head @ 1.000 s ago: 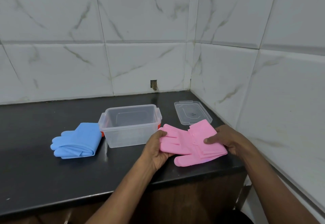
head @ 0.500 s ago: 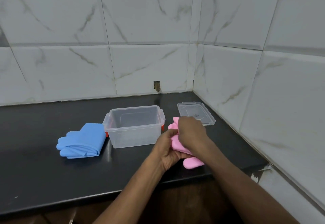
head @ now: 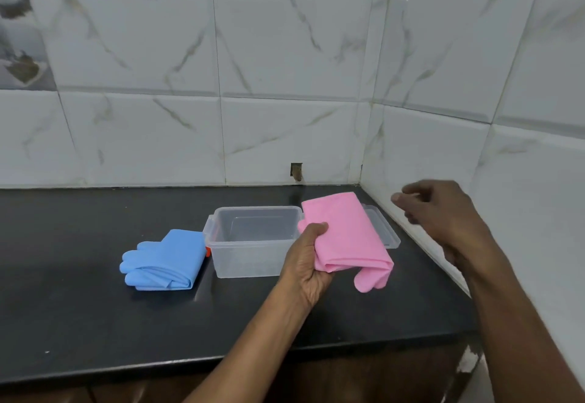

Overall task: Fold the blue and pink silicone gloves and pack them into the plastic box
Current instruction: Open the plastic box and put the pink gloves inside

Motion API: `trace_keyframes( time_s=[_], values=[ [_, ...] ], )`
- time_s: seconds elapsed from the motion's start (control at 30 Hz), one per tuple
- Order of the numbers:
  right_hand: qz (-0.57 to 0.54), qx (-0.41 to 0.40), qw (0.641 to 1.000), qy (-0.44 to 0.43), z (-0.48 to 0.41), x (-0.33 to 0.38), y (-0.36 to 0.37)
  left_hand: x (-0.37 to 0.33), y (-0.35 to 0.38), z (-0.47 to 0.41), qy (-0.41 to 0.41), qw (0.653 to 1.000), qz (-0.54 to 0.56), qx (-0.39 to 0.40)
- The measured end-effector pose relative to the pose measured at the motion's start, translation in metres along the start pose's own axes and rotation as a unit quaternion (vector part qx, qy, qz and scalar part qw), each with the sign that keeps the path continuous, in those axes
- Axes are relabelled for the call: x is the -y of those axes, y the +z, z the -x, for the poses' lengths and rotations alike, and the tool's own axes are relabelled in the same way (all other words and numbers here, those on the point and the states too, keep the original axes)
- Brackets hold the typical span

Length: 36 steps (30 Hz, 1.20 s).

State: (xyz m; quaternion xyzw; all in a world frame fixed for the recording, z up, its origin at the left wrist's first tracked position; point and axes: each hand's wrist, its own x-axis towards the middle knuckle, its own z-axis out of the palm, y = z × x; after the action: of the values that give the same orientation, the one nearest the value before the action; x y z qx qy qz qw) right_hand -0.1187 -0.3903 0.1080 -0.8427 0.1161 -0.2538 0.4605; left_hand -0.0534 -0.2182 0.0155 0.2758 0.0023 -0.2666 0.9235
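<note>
Pink gloves [head: 346,238]: folded into a flat bundle, held off the counter [head: 79,307] by the left hand [head: 305,263], thumb on top, fingers curled under. 1 fingertip end hangs loose from the bundle's near right corner.

Right hand [head: 443,212]: lifted clear, right of the bundle, fingers loosely half-curled, holding nothing. Blurred, so exact finger spread is hard to read.

Plastic box [head: 250,241]: open, just left of the left hand and touching or nearly touching its knuckles. Nothing inside as far as the clear walls show.

Blue gloves [head: 164,261]: folded, lying on the counter just beyond the box on its far left side from the hands.

Progress, as a judgement: both pairs look folded; neither is packed. 2 placements into the box are left, pink likely first.

Hidden or unclear: the lid [head: 384,231] sits behind the pink bundle, mostly covered; only its right edge shows. Cannot tell how many layers the pink fold has, nor whether an orange clip beside the box belongs to it.
</note>
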Motion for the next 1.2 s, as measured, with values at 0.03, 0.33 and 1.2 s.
trace_keyframes(
  time_s=[0.03,0.33,1.2],
  values=[
    [-0.04,0.013,0.999,0.033,0.001,-0.005,0.004,-0.005,0.002,-0.001,0.013,1.0,0.003,0.006],
    [-0.409,-0.066,0.901,0.132,0.011,0.011,0.098,-0.016,0.02,-0.014,0.155,0.977,0.141,0.041],
    [-0.38,0.191,0.891,0.161,-0.068,0.057,0.174,-0.204,-0.04,-0.005,0.099,0.848,-0.518,-0.061]
  ],
)
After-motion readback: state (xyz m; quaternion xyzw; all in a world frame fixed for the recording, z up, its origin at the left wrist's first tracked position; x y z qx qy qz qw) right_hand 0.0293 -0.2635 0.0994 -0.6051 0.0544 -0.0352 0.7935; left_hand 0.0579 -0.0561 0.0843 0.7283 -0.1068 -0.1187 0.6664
